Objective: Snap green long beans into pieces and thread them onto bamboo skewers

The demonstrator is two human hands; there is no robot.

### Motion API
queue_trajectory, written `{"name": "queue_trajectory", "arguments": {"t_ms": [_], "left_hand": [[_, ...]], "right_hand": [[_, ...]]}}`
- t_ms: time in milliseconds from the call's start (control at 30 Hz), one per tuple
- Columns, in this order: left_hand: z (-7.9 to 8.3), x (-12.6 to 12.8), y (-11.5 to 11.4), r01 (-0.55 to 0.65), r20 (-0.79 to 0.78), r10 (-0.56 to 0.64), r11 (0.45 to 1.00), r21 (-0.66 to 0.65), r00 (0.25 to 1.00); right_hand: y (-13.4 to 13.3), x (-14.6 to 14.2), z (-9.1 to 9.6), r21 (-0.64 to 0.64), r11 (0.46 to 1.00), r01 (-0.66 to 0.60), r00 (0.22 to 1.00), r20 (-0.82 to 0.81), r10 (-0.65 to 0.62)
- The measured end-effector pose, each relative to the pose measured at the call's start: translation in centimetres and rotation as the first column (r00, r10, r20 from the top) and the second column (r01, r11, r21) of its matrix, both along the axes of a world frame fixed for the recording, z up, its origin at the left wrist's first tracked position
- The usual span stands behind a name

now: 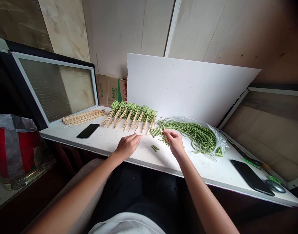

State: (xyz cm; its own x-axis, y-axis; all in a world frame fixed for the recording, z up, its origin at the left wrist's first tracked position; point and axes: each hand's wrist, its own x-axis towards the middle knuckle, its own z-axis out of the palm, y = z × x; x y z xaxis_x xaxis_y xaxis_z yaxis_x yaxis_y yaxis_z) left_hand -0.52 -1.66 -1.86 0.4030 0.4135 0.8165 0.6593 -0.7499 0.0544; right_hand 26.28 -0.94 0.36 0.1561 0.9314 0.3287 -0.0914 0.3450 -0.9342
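At my far left sits one red bag (0, 149) with a clear lining, then one framed ribbed pane (54, 87) leaning at the end of the white tabletop (100, 139). In front of that pane lies one pile of bare sticks (84, 117), too many and too overlapped for me to count, and just beside it one black phone (88, 131). One cardboard box (112, 91) stands against the wall, and in front of it is one long heap of filled skewers (134, 110), their bare ends fanning toward me in about eight clusters; I cannot count the single skewers. Next comes my left hand (129, 146), its fingers closed in a pinch on the bare end of one skewer (146, 135), which I hold above the tabletop. On it sits one row of bean pieces (155, 132), about six side by side. Under it lie three or four loose pieces (155, 148), with a few more near my right hand (173, 141). That hand pinches the right end of the row between thumb and forefinger. Past it, one big tangle of long beans (200, 133), uncountable, spills from one clear plastic bag (220, 143), and one white board (188, 87) leans behind. At the far right are one dark flat slab (252, 177), two bright green items (274, 179) and one rounded grey object (275, 186).
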Motion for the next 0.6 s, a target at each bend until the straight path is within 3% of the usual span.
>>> {"name": "queue_trajectory", "arguments": {"t_ms": [600], "left_hand": [[0.54, -0.49, 0.11, -0.032, -0.029, 0.032, 0.999, 0.008, 0.999]], "right_hand": [[-0.21, -0.01, 0.22, -0.035, 0.989, -0.142, 0.990, 0.008, 0.142]]}}
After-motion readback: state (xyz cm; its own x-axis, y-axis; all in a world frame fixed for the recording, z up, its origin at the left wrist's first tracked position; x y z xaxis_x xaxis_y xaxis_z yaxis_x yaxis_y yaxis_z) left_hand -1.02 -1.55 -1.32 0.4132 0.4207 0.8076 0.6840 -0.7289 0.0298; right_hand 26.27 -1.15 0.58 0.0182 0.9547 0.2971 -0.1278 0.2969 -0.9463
